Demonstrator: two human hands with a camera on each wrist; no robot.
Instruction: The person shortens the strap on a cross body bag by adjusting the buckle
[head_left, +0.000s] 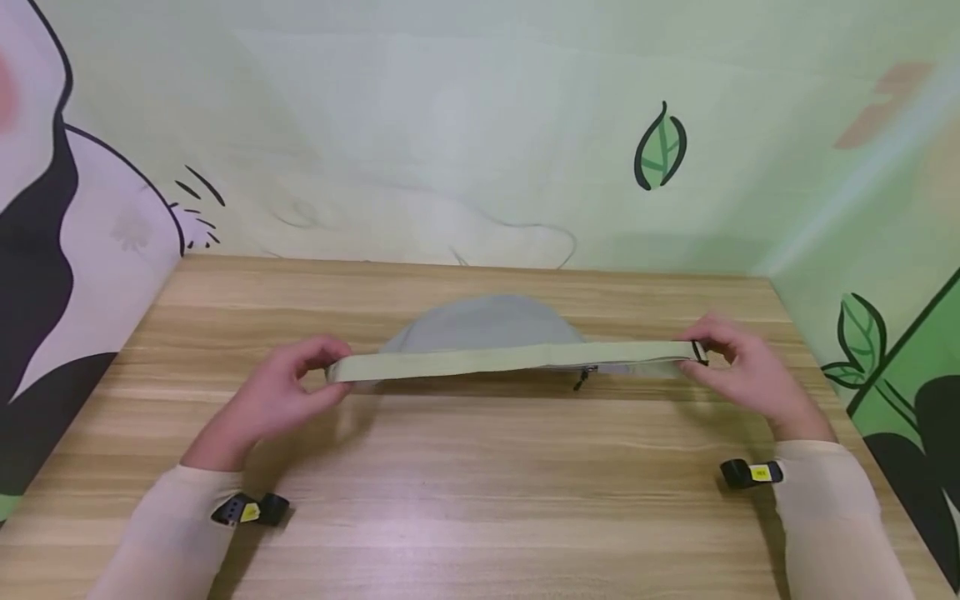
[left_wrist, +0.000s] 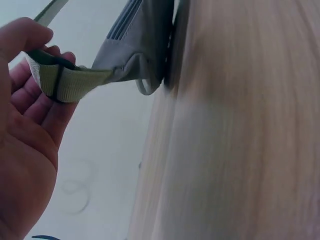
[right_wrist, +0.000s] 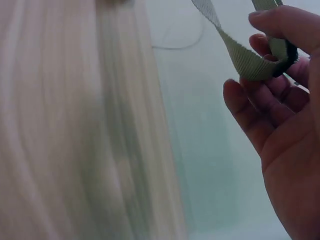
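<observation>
A grey zippered bag (head_left: 487,323) with a rounded outline stands at the middle of the table. Its pale green webbing strap (head_left: 480,360) is stretched across in front, between both hands. At the strap's left end my left hand (head_left: 273,396) pinches the webbing between thumb and fingers; in the left wrist view the strap (left_wrist: 82,85) joins the bag's corner. My right hand (head_left: 750,371) pinches the right end, where a dark slider buckle (head_left: 699,352) sits. A dark zip pull (head_left: 582,378) hangs below the strap. Much of the bag is hidden behind the webbing.
The wood-grain table (head_left: 465,500) reaches back to a wall (head_left: 450,150) covered with a printed cartoon sheet. Black wrist cameras with yellow labels sit on both sleeves, the left camera (head_left: 272,508) and the right camera (head_left: 738,473).
</observation>
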